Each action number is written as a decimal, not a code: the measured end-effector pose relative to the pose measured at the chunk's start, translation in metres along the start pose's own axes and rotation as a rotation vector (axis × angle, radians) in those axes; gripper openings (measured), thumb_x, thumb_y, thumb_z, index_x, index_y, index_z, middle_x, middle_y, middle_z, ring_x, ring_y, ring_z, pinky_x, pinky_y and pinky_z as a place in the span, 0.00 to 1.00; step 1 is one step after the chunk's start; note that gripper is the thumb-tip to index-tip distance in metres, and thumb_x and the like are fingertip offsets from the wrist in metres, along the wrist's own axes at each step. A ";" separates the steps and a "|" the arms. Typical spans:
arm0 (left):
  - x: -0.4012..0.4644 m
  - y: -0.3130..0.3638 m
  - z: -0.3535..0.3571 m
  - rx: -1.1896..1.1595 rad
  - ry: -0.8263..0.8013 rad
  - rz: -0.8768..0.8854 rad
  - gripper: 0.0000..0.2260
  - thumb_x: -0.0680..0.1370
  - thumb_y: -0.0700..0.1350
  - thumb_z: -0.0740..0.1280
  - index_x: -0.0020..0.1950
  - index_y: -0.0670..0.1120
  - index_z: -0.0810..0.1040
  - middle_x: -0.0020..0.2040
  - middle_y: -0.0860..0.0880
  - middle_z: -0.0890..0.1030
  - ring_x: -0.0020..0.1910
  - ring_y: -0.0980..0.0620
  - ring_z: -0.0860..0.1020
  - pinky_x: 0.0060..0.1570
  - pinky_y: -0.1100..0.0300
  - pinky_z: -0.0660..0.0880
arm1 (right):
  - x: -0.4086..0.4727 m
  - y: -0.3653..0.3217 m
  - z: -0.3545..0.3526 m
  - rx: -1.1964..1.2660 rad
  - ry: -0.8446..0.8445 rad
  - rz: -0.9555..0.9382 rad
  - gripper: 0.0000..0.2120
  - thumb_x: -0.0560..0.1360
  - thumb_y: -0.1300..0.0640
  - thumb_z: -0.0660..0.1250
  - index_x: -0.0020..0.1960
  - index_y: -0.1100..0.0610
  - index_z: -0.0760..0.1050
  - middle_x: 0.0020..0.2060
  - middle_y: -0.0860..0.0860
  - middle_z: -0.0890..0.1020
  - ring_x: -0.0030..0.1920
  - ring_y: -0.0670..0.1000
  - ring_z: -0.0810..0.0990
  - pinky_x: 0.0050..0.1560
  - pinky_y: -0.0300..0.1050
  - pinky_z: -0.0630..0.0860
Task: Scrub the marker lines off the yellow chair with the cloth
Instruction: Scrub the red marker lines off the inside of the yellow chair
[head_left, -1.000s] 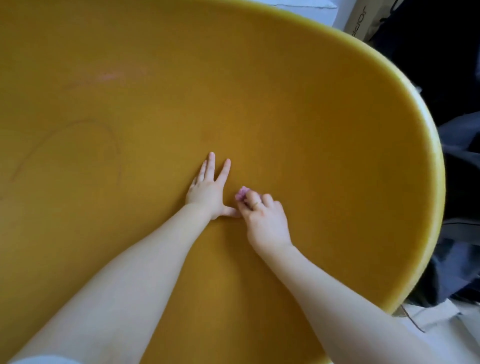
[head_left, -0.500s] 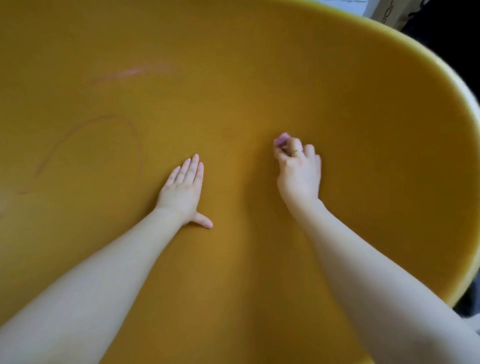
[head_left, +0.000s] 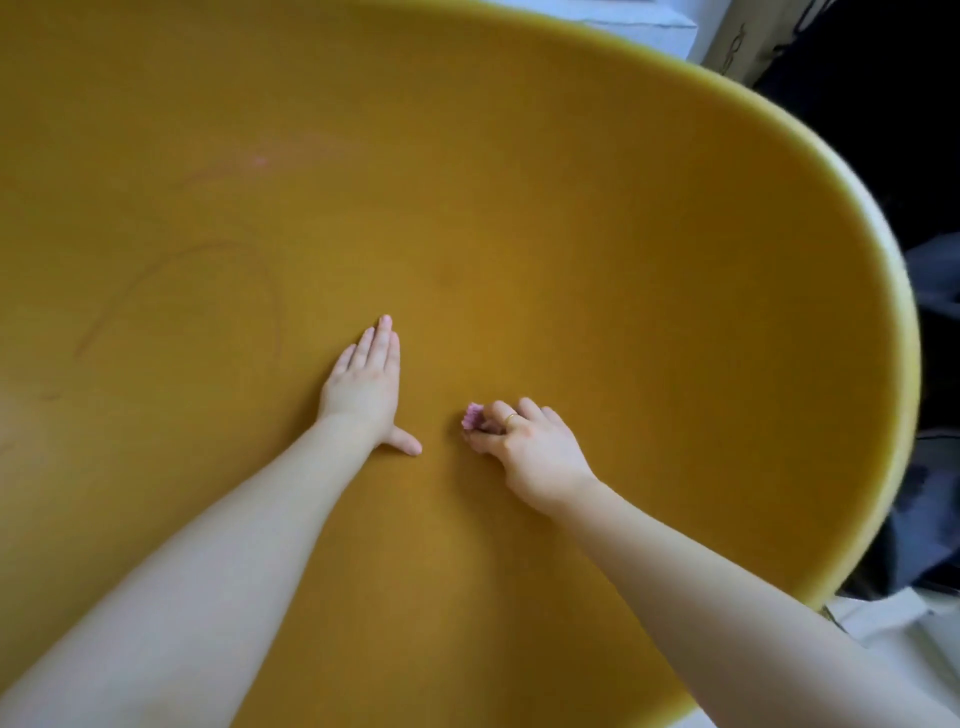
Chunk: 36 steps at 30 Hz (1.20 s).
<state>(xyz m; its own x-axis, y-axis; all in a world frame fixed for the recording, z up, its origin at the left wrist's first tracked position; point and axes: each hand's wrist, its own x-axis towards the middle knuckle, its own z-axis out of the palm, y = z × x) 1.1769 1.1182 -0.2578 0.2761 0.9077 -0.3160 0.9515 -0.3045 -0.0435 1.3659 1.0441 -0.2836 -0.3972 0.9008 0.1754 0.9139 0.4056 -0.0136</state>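
Half a second ago the right hand (head_left: 535, 452) was higher on the seat and well apart from the left one; now it has come back down and sits near the left thumb, so the rubbing goes to and fro over the middle of the seat.

Largest here is the yellow chair (head_left: 571, 208), whose curved shell fills almost the whole view. Its marker lines (head_left: 260, 291) are well apart from both hands, beyond the left fingertips and to their left: a faint looping curve, and further up a pale pinkish smear (head_left: 257, 161). I judge that much of the task is still left.

Next, the left hand (head_left: 363, 389) lies flat on the seat, its four fingers straight and pressed together, the thumb stuck out to the side toward the right hand. Probably it is there to steady the chair and carry the person's weight while the other hand scrubs.

Smaller, the right hand is curled, with a ring on one finger, and pinches the cloth (head_left: 474, 415), a small pink wad that sticks out just past the fingertips and touches the seat. Bunching it so small likely gives more pressure on one spot.
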 end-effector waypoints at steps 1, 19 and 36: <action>-0.002 0.002 0.000 -0.001 -0.009 -0.004 0.60 0.63 0.67 0.71 0.75 0.39 0.37 0.76 0.43 0.34 0.76 0.48 0.40 0.74 0.56 0.43 | -0.010 0.003 -0.004 -0.079 0.030 0.040 0.18 0.65 0.63 0.64 0.50 0.49 0.82 0.41 0.49 0.80 0.32 0.54 0.74 0.31 0.39 0.66; -0.052 0.031 -0.014 -0.136 0.058 0.174 0.34 0.79 0.53 0.60 0.77 0.50 0.43 0.77 0.48 0.37 0.76 0.50 0.43 0.73 0.56 0.46 | -0.030 0.049 -0.079 -0.347 -0.222 0.318 0.18 0.80 0.59 0.53 0.69 0.52 0.65 0.60 0.54 0.70 0.55 0.58 0.69 0.50 0.48 0.65; 0.029 0.026 -0.102 0.121 0.324 0.123 0.43 0.76 0.50 0.67 0.76 0.43 0.38 0.76 0.43 0.35 0.76 0.47 0.42 0.73 0.56 0.45 | 0.061 0.108 -0.128 -0.544 0.487 0.595 0.23 0.72 0.66 0.51 0.63 0.61 0.74 0.52 0.58 0.79 0.40 0.56 0.73 0.39 0.46 0.69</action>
<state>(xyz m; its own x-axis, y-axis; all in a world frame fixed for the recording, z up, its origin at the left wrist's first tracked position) 1.2235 1.1663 -0.1716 0.4343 0.9007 -0.0106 0.8909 -0.4313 -0.1421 1.4514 1.1231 -0.1482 0.1140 0.7230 0.6814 0.9176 -0.3395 0.2067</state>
